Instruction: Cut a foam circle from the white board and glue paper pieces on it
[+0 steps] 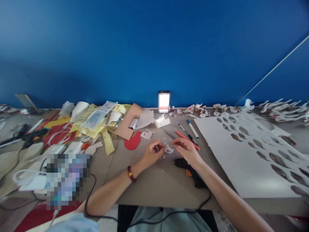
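Near the middle of the table [145, 187], my left hand [154, 150] has its thumb and fingers pinched together; whatever is in them is too small to name. My right hand [184, 149] faces it a short way off, its fingertips also pinched on something too small to make out. Between the two hands lies a small white curved piece [169, 150] with tiny white scraps around it. A black glue gun [196, 175] rests just below my right hand, partly hidden by the forearm. Beyond the hands are a red pen [185, 138] and a pointed grey tool [169, 134].
To the right lies a large white sheet [231, 161] full of cut holes. A red paper disc [132, 140], brown cardboard [129, 121] and yellow packaging [93, 129] lie left. A phone [164, 102] leans on the blue wall. A black cable [169, 213] crosses the front edge.
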{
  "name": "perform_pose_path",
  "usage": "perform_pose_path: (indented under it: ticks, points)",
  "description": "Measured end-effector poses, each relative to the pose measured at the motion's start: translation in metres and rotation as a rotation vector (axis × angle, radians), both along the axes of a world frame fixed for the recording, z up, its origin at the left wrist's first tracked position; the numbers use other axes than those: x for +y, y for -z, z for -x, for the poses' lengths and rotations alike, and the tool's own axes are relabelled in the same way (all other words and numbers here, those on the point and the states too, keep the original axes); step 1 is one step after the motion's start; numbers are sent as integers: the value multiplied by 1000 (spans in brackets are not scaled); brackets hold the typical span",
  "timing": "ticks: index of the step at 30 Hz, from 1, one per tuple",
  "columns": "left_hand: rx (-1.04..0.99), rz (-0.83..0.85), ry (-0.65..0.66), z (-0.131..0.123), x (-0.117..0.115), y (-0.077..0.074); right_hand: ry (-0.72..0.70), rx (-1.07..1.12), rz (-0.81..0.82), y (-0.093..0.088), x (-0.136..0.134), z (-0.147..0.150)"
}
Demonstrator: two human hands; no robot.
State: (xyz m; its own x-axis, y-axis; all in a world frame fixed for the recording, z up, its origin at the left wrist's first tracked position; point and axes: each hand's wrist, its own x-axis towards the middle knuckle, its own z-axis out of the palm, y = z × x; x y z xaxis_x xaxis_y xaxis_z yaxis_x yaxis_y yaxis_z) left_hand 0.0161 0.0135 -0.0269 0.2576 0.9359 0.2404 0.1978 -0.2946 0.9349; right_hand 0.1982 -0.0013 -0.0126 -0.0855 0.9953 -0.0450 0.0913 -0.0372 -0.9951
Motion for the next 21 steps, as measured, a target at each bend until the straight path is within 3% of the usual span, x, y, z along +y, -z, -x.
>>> perform_pose_path:
  ticks: [3, 9, 15, 17, 21]
  points:
    - [-38, 50, -52, 0, 3, 5, 57, -95, -63, -15, -5, -7]
    - [-47, 159, -103, 2, 6, 9, -27, -470, -241, -38, -26, -25]
    - [-33, 123, -121, 5, 7, 12, 89, -808, -196, -8, -61, -46]
    - [-26, 95, -129, 6, 7, 13, 142, -941, -105, 4, -77, -50]
    - [-21, 80, -144, 6, 7, 13, 119, -1093, 55, 16, -98, -50]
